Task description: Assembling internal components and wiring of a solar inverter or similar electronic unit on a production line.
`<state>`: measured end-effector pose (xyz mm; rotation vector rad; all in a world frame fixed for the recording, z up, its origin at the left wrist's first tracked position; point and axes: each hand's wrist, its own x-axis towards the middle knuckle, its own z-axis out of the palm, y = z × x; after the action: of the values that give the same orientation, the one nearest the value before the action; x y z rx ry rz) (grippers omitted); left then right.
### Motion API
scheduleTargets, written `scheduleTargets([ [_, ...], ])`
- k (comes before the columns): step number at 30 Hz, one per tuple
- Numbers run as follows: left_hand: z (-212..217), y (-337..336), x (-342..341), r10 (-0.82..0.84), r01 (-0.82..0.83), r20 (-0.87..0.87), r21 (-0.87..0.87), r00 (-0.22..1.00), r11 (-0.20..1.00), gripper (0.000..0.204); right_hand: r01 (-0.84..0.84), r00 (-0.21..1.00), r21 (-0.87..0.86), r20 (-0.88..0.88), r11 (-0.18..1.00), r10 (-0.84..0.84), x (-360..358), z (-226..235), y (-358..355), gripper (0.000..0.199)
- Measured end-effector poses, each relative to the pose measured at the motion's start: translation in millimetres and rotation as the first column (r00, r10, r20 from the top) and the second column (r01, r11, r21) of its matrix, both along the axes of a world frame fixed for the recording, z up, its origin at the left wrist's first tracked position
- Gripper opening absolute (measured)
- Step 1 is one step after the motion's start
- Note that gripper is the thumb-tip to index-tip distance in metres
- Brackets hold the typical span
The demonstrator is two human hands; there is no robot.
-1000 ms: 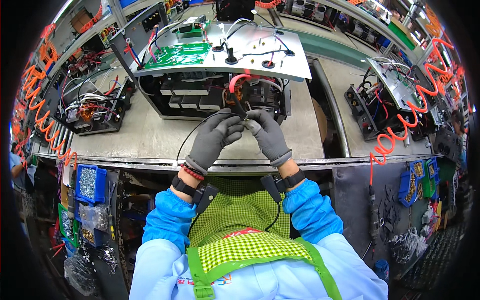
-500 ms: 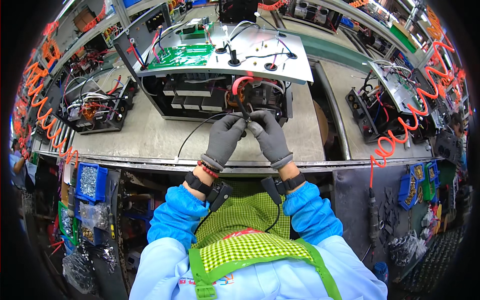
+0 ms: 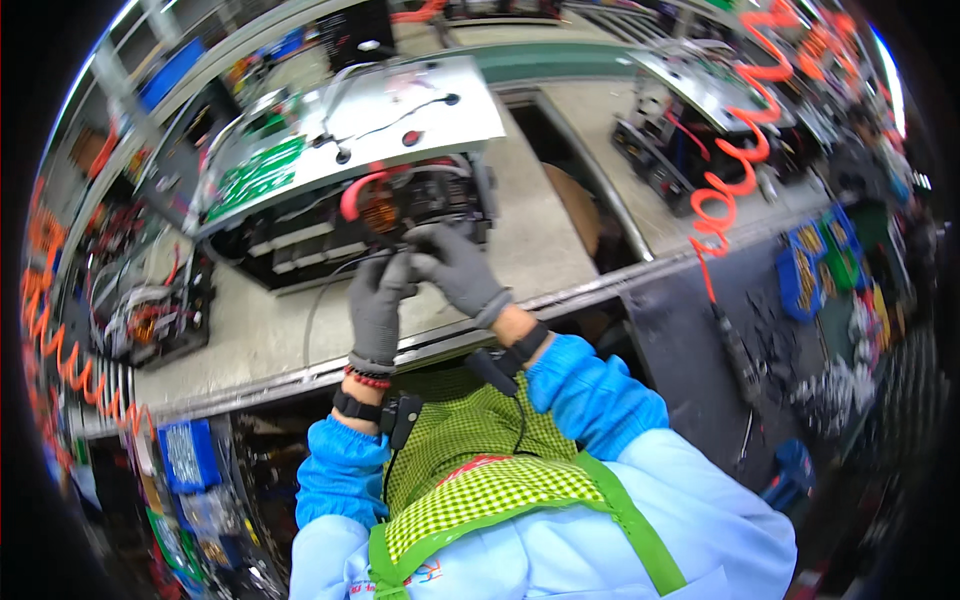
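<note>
In front of me on the bench stands an open electrical unit (image 3: pixel 285 247) in a black frame, with its metal panel (image 3: pixel 465 105) folded up over it. A green circuit board (image 3: pixel 262 172) lies on that panel. At the unit's front edge, my left hand (image 3: pixel 376 310) in a grey glove is closed around a black cable, whose thin lead (image 3: pixel 318 310) hangs over the bench. My gloved right hand (image 3: pixel 464 277) is right beside it, fingers curled in toward the left fingertips. Motion blur hides what the right fingers pinch. A thick red sleeve (image 3: pixel 350 200) curves just above the hands.
Similar open units stand on the bench to the left (image 3: pixel 150 315) and right (image 3: pixel 660 150). Orange coiled hoses (image 3: pixel 740 150) hang at both sides; a screwdriver tool (image 3: pixel 738 355) lies at the right. Blue part bins (image 3: pixel 188 455) sit below the bench edge.
My view has swung to the right and tilted, so the unit and hands appear further left. My hands stay together at the unit's front; the right hand now sits slightly higher than the left.
</note>
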<state>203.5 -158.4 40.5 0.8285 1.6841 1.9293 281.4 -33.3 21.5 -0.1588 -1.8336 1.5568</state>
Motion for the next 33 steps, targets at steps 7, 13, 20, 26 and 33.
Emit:
scheduleTargets([
  [7, -1.8, 21.1, 24.9, 0.176, -0.168, -0.069, 0.099, 0.982, 0.981, 0.024, 0.110, 0.994, 0.257, -0.007, 0.960, -0.112, 58.6, 1.6, 11.5, 0.046],
  [13, -8.8, 31.3, 30.3, 0.222, -0.224, 0.030, 0.169, 0.975, 0.960, 0.027, 0.365, 0.582, 0.753, 0.274, 0.547, -0.766, 284.6, 36.2, 69.3, 0.048],
  [20, -13.0, 43.1, 32.8, 0.112, -0.156, 0.168, 0.280, 0.979, 0.947, 0.027, 0.000, -0.358, 0.759, 0.608, 0.651, -0.709, 463.6, 12.8, 68.2, 0.073],
  [26, -6.9, 45.6, 32.2, 0.130, -0.182, 0.186, 0.303, 0.974, 0.935, 0.026, -0.092, -0.326, 0.641, 0.704, 0.762, -0.631, 440.9, 16.4, 76.0, 0.091],
  [33, -9.9, 40.4, 27.5, 0.166, -0.213, 0.167, 0.323, 0.972, 0.922, 0.028, 0.034, 0.014, 0.577, 0.816, 0.816, -0.578, 365.2, 19.2, 78.0, 0.066],
])
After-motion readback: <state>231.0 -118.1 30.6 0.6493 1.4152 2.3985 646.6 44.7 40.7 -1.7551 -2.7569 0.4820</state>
